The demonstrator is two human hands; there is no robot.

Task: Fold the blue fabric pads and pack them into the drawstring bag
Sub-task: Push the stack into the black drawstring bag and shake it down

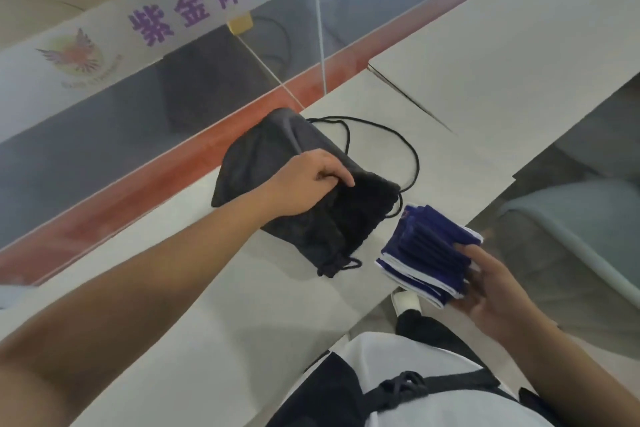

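A dark grey drawstring bag lies on the white table, its black cords looping behind it and its mouth facing me. My left hand grips the upper edge of the bag's mouth and holds it up. To the right, at the table's near edge, a folded stack of blue fabric pads with white trim is held in my right hand, fingers on its right side and underneath.
A glass partition with a banner of purple characters and an orange strip runs along the table's far side. A second white tabletop adjoins at the right. A grey-green chair stands beyond the table's right edge.
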